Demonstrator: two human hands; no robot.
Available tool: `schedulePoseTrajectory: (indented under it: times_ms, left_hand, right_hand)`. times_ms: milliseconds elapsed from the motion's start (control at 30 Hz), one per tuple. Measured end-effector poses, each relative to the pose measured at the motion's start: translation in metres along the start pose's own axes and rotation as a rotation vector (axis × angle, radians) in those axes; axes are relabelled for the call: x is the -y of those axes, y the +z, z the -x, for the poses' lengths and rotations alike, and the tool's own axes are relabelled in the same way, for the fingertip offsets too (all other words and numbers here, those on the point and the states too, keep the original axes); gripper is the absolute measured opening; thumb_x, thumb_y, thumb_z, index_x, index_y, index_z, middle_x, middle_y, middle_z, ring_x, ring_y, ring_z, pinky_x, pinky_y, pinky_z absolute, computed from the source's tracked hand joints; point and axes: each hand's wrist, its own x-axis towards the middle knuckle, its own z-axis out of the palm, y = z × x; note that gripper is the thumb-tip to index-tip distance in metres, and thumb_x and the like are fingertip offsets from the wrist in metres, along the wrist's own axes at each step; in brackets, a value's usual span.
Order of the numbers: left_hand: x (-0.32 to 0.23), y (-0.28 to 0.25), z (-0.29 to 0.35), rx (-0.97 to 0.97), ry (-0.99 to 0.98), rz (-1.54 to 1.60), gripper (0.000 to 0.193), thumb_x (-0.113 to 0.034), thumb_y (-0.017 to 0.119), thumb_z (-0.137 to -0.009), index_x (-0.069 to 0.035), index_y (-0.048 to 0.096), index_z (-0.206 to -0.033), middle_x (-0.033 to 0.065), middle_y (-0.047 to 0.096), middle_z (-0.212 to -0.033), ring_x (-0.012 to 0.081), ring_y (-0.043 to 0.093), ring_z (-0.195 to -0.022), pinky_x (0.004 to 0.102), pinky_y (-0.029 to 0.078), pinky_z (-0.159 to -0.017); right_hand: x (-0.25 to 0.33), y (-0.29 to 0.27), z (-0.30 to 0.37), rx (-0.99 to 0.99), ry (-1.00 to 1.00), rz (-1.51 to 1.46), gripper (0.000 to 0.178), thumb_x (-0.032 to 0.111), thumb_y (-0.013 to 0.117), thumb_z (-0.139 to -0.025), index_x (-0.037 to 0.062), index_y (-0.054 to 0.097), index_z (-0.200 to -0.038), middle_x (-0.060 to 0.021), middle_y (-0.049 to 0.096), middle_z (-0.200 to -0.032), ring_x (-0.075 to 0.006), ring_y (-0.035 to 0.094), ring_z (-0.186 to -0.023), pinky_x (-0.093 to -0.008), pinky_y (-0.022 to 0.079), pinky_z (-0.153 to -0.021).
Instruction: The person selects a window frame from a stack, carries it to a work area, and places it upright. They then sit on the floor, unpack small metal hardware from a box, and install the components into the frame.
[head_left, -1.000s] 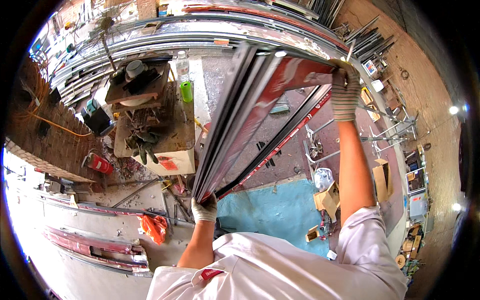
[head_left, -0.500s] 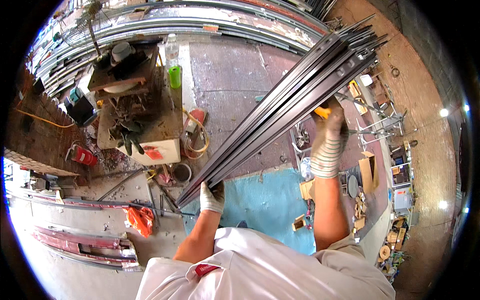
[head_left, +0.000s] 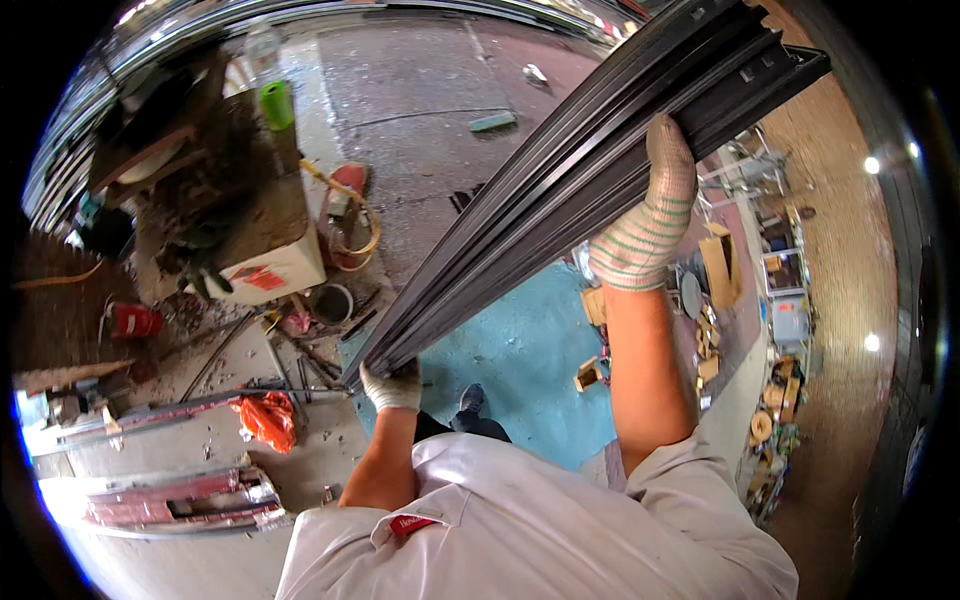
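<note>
A long bundle of dark metal profiles (head_left: 545, 200) slants across the view, its narrow-looking end low at the left and its other end large and high at the right. My left hand (head_left: 393, 387), in a pale knitted glove, is closed around the lower left end; its fingers are partly hidden beneath. My right hand (head_left: 652, 220), in a glove with green stripes, grips the bundle's right side farther up. One gloved digit lies along the upper face, and the other fingers are out of sight under the profiles.
At the left stand a cluttered workbench (head_left: 270, 265), a green bottle (head_left: 275, 105), a bucket (head_left: 332, 303) and a red extinguisher (head_left: 133, 320). An orange plastic bag (head_left: 268, 422) lies on the floor. Cardboard boxes (head_left: 720, 265) line the right side; a blue mat (head_left: 520, 340) lies under my feet.
The profiles' far end has risen and come closer, looking larger. My right hand has moved up with it, still gripping. My left hand keeps its hold, shifted slightly left; my foot now shows.
</note>
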Motion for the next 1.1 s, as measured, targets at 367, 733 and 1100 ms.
schedulePoseTrajectory:
  times_ms: [367,733,1100]
  left_hand:
    - [0.017,-0.14,-0.077,-0.09,-0.047,-0.094,0.033,-0.032,0.051,-0.096,-0.008,0.069,-0.111,0.0099,0.071,-0.115,0.0303,0.068,-0.105,0.0455,0.058,-0.088]
    - [0.106,-0.171,-0.008,0.021,0.109,-0.058,0.024,-0.019,0.054,-0.097,-0.002,0.071,-0.103,0.0117,0.073,-0.105,0.0265,0.07,-0.1,0.0381,0.061,-0.086]
    - [0.217,-0.105,0.087,0.776,0.262,0.059,0.054,-0.026,0.07,-0.087,-0.002,0.056,-0.134,0.0157,0.06,-0.135,0.0323,0.059,-0.121,0.0451,0.056,-0.099]
  right_hand:
    - [0.037,-0.089,0.015,0.195,-0.109,0.342,0.04,0.025,0.065,-0.094,0.0051,0.059,-0.128,-0.0035,0.06,-0.127,-0.0133,0.055,-0.115,-0.0323,0.048,-0.101]
    - [0.147,-0.179,0.013,0.415,-0.432,0.342,0.026,0.011,0.056,-0.098,0.0016,0.061,-0.121,-0.0061,0.065,-0.116,-0.016,0.061,-0.104,-0.0304,0.05,-0.089]
    - [0.313,-0.292,-0.069,0.707,-0.23,-0.145,0.022,0.017,0.056,-0.093,0.0014,0.062,-0.107,-0.0116,0.065,-0.109,-0.0258,0.062,-0.103,-0.0426,0.05,-0.093]
